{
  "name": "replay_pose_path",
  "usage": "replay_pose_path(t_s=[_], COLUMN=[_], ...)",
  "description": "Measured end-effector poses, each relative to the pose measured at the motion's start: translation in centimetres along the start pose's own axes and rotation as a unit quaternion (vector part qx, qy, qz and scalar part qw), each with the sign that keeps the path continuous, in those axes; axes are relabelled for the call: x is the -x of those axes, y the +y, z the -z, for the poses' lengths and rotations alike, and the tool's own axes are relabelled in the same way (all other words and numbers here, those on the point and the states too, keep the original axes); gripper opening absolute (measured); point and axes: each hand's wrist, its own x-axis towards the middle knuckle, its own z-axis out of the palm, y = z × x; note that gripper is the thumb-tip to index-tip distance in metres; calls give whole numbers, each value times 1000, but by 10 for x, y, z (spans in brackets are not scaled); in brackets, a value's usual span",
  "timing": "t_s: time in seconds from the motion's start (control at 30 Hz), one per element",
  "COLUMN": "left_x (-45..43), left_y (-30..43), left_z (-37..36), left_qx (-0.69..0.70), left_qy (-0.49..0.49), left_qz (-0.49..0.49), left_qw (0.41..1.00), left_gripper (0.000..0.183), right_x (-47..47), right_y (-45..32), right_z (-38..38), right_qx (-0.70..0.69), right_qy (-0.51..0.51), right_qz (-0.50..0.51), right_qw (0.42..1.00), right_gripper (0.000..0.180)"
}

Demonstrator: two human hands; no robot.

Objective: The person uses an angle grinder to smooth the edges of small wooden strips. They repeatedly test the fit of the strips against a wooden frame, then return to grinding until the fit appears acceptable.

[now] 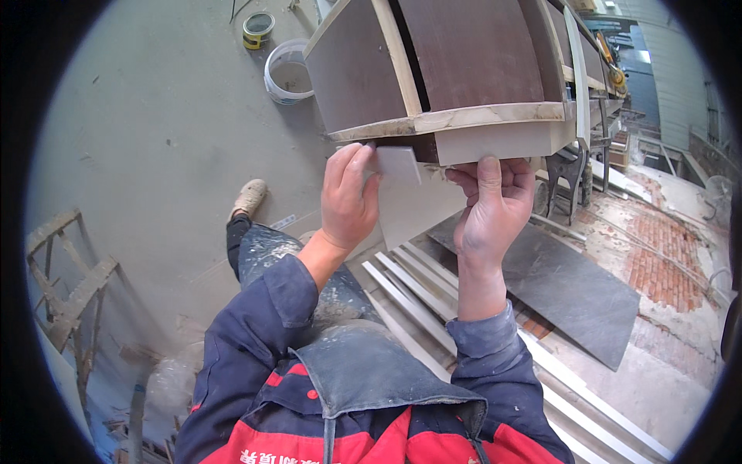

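Note:
In front of me stands a boxy frame [472, 55] of dark brown boards edged with pale wooden strips. My left hand [349, 197] pinches a small flat pale grey piece [400, 164] between thumb and fingers, just below the frame's near lower edge. Along that same edge, farther right, runs a smooth off-white strip [493, 144]. My right hand [495, 203] grips the strip's lower edge, thumb on its face and fingers curled behind. Between the small piece and the strip, a dark brown part of the frame shows.
An open white bucket [288, 72] and a yellow-labelled can [258, 30] stand on the floor at upper left. Black metal trestle legs [571, 174] are at right. A dark grey slab [568, 284] and several white lengths [414, 301] lie below. A wooden trestle [69, 290] stands left.

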Motion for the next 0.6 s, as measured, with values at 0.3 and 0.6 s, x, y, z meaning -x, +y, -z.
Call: replay_pose_path(t_s=[0.3,0.6], left_x=[-8,-9], left_y=[6,16], left_z=[-15,-26], left_qx=[-32,-49], left_qy=[68,99], left_qz=[12,49], left_qw=[997,993], left_gripper=[47,48], right_x=[-6,-7], right_y=[5,6], right_z=[-7,-8], right_qx=[-6,-8], right_qy=[-15,-11], right_qz=[13,17], right_qw=[1000,1000], right_gripper=[41,41])
